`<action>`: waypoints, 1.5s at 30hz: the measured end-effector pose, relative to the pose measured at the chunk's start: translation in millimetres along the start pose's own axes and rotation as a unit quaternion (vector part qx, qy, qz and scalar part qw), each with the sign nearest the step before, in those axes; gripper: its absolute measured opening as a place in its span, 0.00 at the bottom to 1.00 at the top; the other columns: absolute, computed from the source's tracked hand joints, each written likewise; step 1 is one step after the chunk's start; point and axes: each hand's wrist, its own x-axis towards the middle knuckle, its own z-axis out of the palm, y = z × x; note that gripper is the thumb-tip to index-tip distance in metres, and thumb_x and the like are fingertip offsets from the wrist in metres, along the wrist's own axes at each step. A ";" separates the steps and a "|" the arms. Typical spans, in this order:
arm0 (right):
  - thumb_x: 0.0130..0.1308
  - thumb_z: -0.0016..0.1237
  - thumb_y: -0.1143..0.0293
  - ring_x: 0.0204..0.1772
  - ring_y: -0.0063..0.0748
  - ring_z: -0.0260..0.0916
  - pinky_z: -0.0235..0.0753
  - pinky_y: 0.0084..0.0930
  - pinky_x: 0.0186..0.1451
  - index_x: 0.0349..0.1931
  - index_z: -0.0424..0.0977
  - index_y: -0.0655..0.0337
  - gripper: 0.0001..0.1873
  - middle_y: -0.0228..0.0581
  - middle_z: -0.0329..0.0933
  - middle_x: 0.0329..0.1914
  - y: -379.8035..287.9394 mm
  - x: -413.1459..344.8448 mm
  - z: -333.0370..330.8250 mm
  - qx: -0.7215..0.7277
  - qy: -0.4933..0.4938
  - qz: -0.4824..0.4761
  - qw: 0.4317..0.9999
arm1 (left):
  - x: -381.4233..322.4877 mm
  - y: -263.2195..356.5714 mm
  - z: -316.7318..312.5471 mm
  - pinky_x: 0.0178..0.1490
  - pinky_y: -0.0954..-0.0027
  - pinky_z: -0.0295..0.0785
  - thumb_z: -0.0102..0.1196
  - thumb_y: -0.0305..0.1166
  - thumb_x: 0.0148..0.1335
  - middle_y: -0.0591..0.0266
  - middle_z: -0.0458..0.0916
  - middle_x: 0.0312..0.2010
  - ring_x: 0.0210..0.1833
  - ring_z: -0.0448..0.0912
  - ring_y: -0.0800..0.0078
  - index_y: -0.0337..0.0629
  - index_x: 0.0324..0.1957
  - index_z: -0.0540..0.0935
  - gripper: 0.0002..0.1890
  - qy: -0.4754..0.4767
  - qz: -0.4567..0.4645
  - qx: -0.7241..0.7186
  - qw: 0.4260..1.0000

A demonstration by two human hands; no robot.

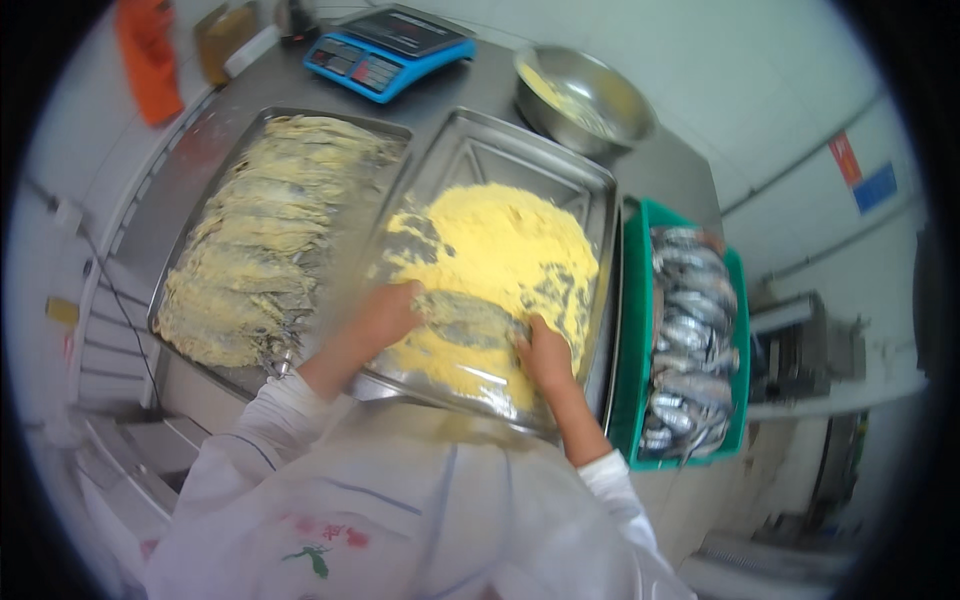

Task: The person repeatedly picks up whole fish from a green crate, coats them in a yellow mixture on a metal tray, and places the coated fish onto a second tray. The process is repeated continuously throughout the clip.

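Observation:
A fish [466, 321] dusted with yellow powder lies between my hands over the metal tray [501, 129] in front of me. My left hand [388, 313] grips its left end. At its right end my right hand [546, 351] has thumb and fingers closed on it. Beneath and around the fish spreads the yellow breading powder [510, 236], with bare metal showing through in patches. To the left, a second metal tray [352, 120] holds a long row of coated fish [259, 232], laid side by side. Uncoated silvery fish [690, 322] fill a green plastic basket [637, 390] on the right.
A blue digital scale [390, 52] stands at the table's far edge. Beside it is a steel bowl [592, 90] with yellow residue inside. The steel table [487, 75] meets a tiled wall [675, 52]. An orange cloth-like item [146, 64] hangs at upper left.

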 end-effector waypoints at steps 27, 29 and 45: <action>0.63 0.50 0.68 0.48 0.52 0.76 0.72 0.37 0.52 0.52 0.71 0.68 0.19 0.56 0.78 0.44 -233.2 212.6 1.9 0.231 -0.080 -0.195 0.950 | 104.1 -148.7 -277.2 0.55 0.61 0.71 0.64 0.44 0.55 0.43 0.80 0.43 0.48 0.79 0.54 0.33 0.48 0.79 0.26 0.102 -0.049 0.063 0.992; 0.62 0.50 0.66 0.53 0.57 0.74 0.71 0.39 0.55 0.54 0.70 0.69 0.22 0.59 0.77 0.48 -262.2 250.7 26.0 0.224 -0.053 -0.178 0.957 | 121.9 -171.4 -296.2 0.53 0.61 0.71 0.64 0.42 0.54 0.43 0.81 0.42 0.47 0.79 0.54 0.33 0.45 0.80 0.23 0.139 -0.058 0.107 0.983; 0.55 0.45 0.75 0.46 0.52 0.75 0.74 0.46 0.49 0.41 0.72 0.63 0.12 0.51 0.77 0.39 -282.4 320.8 112.6 0.048 0.095 -0.239 0.965 | 204.9 -317.9 -288.4 0.66 0.58 0.63 0.52 0.34 0.60 0.51 0.75 0.57 0.64 0.69 0.56 0.50 0.57 0.78 0.21 0.119 -0.122 0.339 0.925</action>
